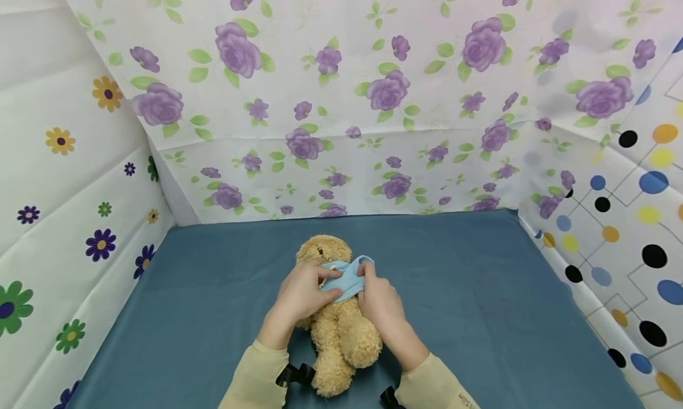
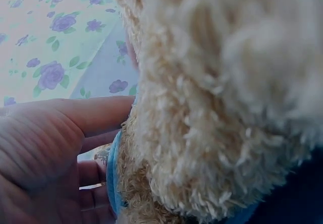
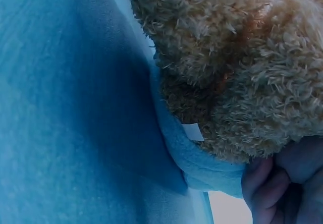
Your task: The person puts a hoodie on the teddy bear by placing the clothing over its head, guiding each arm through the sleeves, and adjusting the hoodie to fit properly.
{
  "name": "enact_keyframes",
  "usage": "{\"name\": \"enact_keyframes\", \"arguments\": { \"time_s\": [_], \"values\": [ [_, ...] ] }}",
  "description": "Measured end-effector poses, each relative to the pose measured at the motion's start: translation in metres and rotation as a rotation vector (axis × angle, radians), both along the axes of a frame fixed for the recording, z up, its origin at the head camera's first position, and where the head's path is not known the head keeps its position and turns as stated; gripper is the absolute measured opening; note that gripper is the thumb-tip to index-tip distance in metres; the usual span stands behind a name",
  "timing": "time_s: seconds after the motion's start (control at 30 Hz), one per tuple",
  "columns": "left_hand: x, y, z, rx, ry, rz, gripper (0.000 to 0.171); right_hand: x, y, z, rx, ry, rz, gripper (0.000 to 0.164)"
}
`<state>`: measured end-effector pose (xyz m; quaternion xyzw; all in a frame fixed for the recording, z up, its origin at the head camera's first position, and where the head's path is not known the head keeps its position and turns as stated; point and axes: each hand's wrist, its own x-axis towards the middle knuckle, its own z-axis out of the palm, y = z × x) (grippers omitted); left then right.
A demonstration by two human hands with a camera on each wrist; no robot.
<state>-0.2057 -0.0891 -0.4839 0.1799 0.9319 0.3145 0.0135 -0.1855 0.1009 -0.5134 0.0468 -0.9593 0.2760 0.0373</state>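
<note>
A tan plush teddy bear [image 1: 332,367] lies on the blue tabletop, its feet towards me. Round its chest sits a small light-blue shirt [image 1: 349,280], pulled out to a raised fold at the right. My left hand [image 1: 302,291] holds the shirt at the bear's chest, thumb and index finger spread over the cloth. On the other side my right hand [image 1: 381,299] pinches the shirt's edge with curled fingers. The left wrist view shows the blue hem [image 2: 114,173] between the fur and my fingers. A white tag [image 3: 193,131] pokes out by the hem in the right wrist view.
A blue cloth covers the table [image 1: 453,267]. Behind it hangs a sheet with purple roses [image 1: 386,92]. A flowered sheet [image 1: 58,219] borders the left side and a dotted sheet [image 1: 629,219] the right. Dark wrist straps [image 1: 295,374] sit at my sleeves.
</note>
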Motion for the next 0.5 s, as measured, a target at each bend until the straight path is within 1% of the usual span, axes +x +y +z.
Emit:
{"name": "enact_keyframes", "arguments": {
  "time_s": [0.07, 0.13, 0.17, 0.2, 0.27, 0.33, 0.37, 0.4, 0.43, 0.5],
  "values": [
    [-0.001, 0.000, 0.000, 0.000, 0.008, -0.012, 0.033, 0.000, 0.002, 0.000, 0.025, 0.001, 0.038, 0.026],
    [-0.001, -0.001, -0.001, 0.009, 0.004, -0.018, 0.032, -0.002, 0.007, 0.001, 0.029, -0.001, 0.118, 0.025],
    [-0.001, -0.002, -0.002, 0.018, -0.002, -0.020, 0.032, -0.003, 0.011, 0.003, 0.013, -0.017, 0.168, 0.026],
    [-0.001, -0.003, -0.002, 0.027, -0.007, -0.018, 0.031, -0.004, 0.016, 0.006, -0.016, -0.043, 0.224, 0.028],
    [-0.001, -0.004, -0.002, 0.034, -0.016, -0.012, 0.029, -0.006, 0.031, 0.013, -0.106, -0.118, 0.337, 0.032],
    [-0.001, -0.005, -0.004, 0.031, -0.012, -0.010, 0.027, -0.008, 0.046, 0.020, -0.215, -0.188, 0.411, 0.035],
    [-0.001, -0.004, -0.004, 0.028, -0.009, -0.009, 0.027, -0.009, 0.053, 0.024, -0.264, -0.208, 0.421, 0.037],
    [-0.001, -0.004, -0.005, 0.025, -0.003, -0.007, 0.027, -0.010, 0.058, 0.027, -0.298, -0.203, 0.414, 0.037],
    [-0.001, -0.003, -0.005, 0.020, 0.004, -0.003, 0.029, -0.011, 0.063, 0.029, -0.324, -0.175, 0.390, 0.037],
    [-0.002, -0.001, -0.006, 0.016, 0.023, 0.006, 0.033, -0.013, 0.068, 0.032, -0.338, -0.092, 0.308, 0.035]
  ]
}}
